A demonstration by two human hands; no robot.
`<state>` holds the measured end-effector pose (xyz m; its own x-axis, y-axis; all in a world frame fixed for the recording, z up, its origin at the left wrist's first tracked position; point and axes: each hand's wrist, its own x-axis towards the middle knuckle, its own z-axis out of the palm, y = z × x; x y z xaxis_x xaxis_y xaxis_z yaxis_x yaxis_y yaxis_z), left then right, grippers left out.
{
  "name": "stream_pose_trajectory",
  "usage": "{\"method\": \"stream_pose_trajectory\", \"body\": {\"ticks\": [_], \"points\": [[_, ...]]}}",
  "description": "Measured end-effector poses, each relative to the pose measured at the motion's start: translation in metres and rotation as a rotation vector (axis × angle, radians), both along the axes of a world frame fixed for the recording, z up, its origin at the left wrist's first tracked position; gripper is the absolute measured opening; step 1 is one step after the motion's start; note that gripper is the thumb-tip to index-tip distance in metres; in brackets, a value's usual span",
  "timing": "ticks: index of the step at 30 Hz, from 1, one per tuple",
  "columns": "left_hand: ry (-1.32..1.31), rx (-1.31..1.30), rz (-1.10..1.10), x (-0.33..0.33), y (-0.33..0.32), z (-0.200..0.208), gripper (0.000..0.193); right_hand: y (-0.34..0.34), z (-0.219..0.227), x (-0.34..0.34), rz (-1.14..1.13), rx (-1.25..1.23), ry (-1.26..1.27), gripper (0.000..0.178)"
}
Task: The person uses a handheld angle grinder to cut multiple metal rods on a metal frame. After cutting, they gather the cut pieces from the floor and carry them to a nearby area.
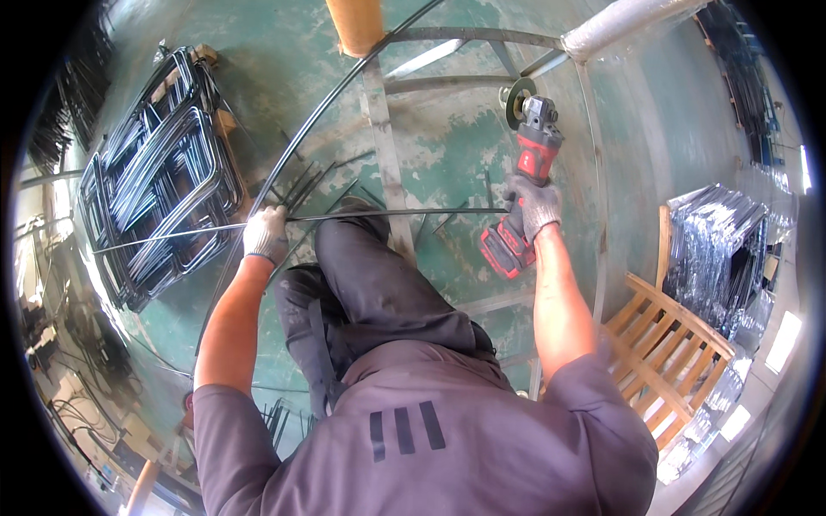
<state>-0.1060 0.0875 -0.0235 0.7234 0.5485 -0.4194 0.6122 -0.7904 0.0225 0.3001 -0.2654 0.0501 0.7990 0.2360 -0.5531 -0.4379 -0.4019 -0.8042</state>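
My left hand is curled round the rod, which runs crosswise from left to right. On the right, my right hand grips the grinder, disc end far.

From the person's head, a wide fisheye view faces steeply down. The shirt looms nearest at lower centre; the left hand and right hand sit farther off, around mid-frame, with the green floor beyond them.
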Motion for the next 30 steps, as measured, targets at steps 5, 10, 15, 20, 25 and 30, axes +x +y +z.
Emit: {"method": "stream_pose_trajectory", "body": {"ticks": [5, 10, 15, 20, 25, 30], "points": [[-0.104, -0.427, 0.152, 0.066, -0.019, 0.026, 0.025, -0.006, -0.017, 0.009, 0.048, 0.014, -0.005, 0.033], [-0.162, -0.501, 0.059, 0.117, -0.06, 0.018, 0.021, -0.001, -0.01, 0.01, 0.069, 0.011, -0.012, 0.035], [-0.137, -0.425, 0.026, 0.123, -0.059, 0.0, 0.018, -0.003, 0.008, 0.001, 0.094, 0.076, 0.012, 0.033], [-0.313, -0.342, 0.136, 0.13, -0.072, -0.002, 0.019, -0.027, 0.038, -0.013, 0.133, 0.139, 0.182, 0.03], [-0.328, -0.39, 0.147, 0.136, -0.077, -0.006, 0.019, -0.048, 0.043, -0.036, 0.209, 0.088, 0.408, 0.02], [-0.412, -0.409, 0.083, 0.14, -0.083, -0.007, 0.013, -0.062, 0.033, -0.056, 0.177, 0.094, 0.571, 0.023]]}}
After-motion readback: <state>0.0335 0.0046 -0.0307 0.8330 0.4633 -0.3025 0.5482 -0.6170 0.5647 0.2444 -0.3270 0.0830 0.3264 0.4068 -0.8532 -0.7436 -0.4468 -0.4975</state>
